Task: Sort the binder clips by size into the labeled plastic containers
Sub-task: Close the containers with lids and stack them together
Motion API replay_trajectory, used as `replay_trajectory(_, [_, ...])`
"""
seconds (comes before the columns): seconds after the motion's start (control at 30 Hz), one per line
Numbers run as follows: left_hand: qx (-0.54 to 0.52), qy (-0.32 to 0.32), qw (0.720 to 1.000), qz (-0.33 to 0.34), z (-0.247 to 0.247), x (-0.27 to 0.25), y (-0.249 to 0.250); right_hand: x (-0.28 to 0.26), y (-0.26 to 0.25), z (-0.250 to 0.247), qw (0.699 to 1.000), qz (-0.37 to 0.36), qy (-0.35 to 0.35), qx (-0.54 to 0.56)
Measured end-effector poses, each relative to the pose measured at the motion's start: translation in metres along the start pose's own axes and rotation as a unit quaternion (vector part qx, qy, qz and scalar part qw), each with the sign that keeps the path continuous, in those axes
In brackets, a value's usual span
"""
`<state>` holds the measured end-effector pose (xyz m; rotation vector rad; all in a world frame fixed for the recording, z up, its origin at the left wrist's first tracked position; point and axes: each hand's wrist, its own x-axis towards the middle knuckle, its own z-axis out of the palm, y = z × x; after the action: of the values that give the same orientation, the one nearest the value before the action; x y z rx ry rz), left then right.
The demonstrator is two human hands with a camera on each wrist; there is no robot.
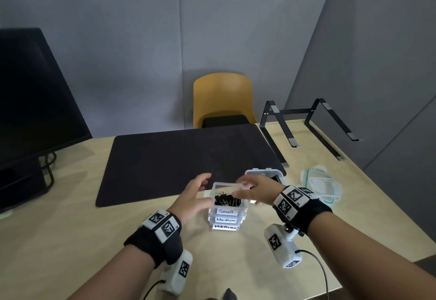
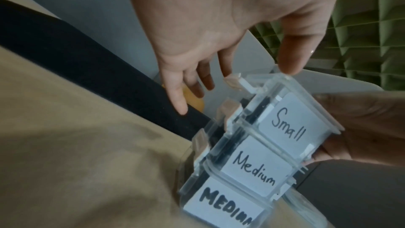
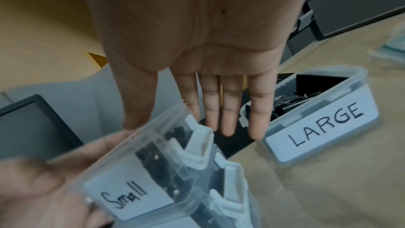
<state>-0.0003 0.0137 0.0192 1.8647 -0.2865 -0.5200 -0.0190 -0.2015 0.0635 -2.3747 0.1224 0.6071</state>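
Head view first. Shows 3 clear tubs stacked on the table [image 1: 70,240] at the near edge of the black mat [image 1: 177,158]: Small container [image 1: 227,205] on top, Medium container [image 1: 226,220] under it, a 2nd tub marked MEDIUM at the bottom. Shows black binder clips [image 1: 226,200] heaped in the top tub. Flanks the stack with the left hand [image 1: 193,196] on its left, fingers spread and loose, gripping nothing. Brings the right hand [image 1: 257,191] in from the right, reaching across the top rim. Puts the Large container [image 1: 264,173] just behind that hand, and a loose lid [image 1: 320,186] further right.

Left wrist view next. Looks along the left hand [image 2: 219,15], palm open, fingers straight, thumb tip right at the upper corner of the Small container [image 2: 291,124]. Finds the right hand [image 2: 361,124] against the far side of the stack.

Right wrist view last. Looks along the right hand [image 3: 197,32], fingers straight and together, curled round nothing, thumb over the rim of the Small container [image 3: 127,197]. Catches the left hand [image 3: 32,188] blurred behind that tub. Shows the Large container [image 3: 317,127] open, just beyond the fingertips and to their right.

Comes down to this: stack between both palms, long axis upright, both hands equally near, probably about to lift the top tub off.
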Motion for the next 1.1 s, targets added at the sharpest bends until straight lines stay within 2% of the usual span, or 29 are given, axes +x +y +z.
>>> replay_trajectory(0.1, [0.074,-0.038,0.995,0.051,0.007,0.011,0.01,0.002,0.009,0.003,1.0,0.015,0.01,0.017])
replay_trajectory(0.2, [0.135,-0.082,0.985,0.072,0.017,0.02,0.013,0.005,0.019,0.007,0.998,0.016,0.029,0.062])
replay_trajectory(0.37, [0.054,-0.091,0.994,0.042,0.022,0.023,0.001,0.008,0.034,0.016,0.971,0.046,0.006,0.233])
replay_trajectory(0.57, [0.04,-0.095,0.994,0.042,0.023,0.026,-0.006,0.009,0.039,0.024,0.939,0.052,-0.058,0.336])
replay_trajectory(0.77, [0.037,-0.084,0.994,0.052,0.025,0.024,-0.009,0.007,0.033,0.023,0.936,0.036,-0.028,0.348])
replay_trajectory(1.1, [0.021,-0.077,0.995,0.054,0.027,0.025,-0.013,0.013,0.025,0.01,0.965,0.058,-0.011,0.257])
